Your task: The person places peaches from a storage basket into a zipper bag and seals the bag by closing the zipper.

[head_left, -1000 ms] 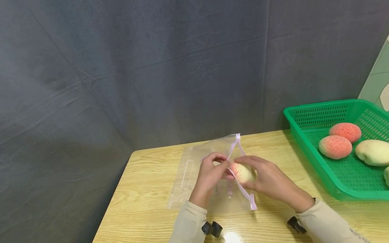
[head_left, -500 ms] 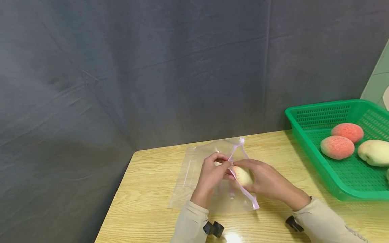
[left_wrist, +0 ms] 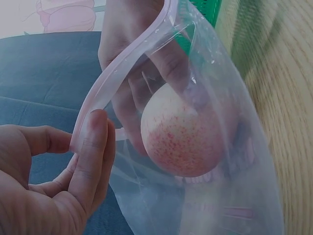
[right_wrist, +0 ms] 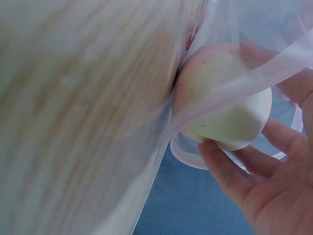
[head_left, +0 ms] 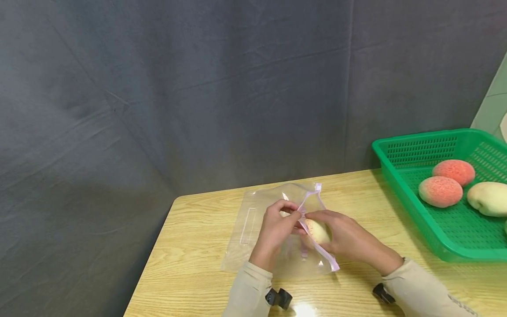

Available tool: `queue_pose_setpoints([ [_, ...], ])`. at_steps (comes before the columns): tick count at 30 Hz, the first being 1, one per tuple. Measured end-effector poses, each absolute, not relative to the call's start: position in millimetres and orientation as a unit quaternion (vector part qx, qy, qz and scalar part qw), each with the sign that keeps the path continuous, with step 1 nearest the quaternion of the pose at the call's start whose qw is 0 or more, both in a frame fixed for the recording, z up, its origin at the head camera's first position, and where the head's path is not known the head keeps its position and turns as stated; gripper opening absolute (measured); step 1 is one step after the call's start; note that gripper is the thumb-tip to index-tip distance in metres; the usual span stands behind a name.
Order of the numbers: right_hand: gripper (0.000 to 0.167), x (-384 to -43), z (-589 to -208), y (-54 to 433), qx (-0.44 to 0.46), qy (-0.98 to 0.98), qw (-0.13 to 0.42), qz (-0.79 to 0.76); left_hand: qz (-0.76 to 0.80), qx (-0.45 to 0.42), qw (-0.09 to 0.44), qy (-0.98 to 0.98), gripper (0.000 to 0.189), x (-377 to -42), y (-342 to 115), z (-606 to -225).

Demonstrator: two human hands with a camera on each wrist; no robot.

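Note:
A clear zip bag (head_left: 247, 246) with a lilac zip edge lies on the wooden table, its mouth towards the right. My left hand (head_left: 276, 226) pinches the upper edge of that mouth between thumb and fingers; the left wrist view shows the pinch on the lilac strip. In my right hand (head_left: 348, 235) is a pale peach (left_wrist: 181, 132) with red speckles. Fingers and thumb grip it from its right side, and it sits within the bag's mouth. The right wrist view has the peach (right_wrist: 225, 98) crossed by the zip strip, low beside the table surface.
To the right stands a green basket (head_left: 429, 229) with two reddish peaches (head_left: 440, 191) and a pale yellow one (head_left: 489, 199), another cut off at the frame edge. A grey curtain (head_left: 257, 88) hangs behind the wooden table (head_left: 190, 237).
My right hand and the peach have moved slightly farther into the bag, so less of the peach shows outside. The bag's far corner has sunk a little. My left hand keeps its pinch.

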State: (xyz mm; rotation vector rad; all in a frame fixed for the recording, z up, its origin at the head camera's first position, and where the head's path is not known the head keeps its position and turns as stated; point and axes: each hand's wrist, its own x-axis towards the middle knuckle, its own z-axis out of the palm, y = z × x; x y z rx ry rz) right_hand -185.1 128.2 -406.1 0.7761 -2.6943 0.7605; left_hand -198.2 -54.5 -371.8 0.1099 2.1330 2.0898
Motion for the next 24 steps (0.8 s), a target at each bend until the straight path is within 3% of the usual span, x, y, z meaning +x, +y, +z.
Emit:
queue_pose_setpoints([
  [12,0.052,-183.1,-407.2,125.2,0.254,-0.919,0.118,0.276,0.701,0.033,0.063,0.71,0.014,-197.6,-55.2,-366.8],
  [19,0.059,-182.1,-403.5,126.8,0.257,-0.92,0.109,0.276,0.705,0.032,0.056,0.706,0.012,-196.7,-56.2,-362.5],
  [24,0.067,-182.0,-399.3,127.9,0.236,-0.928,0.069,0.28,0.709,0.037,0.055,0.702,0.014,-196.6,-56.0,-363.3],
])
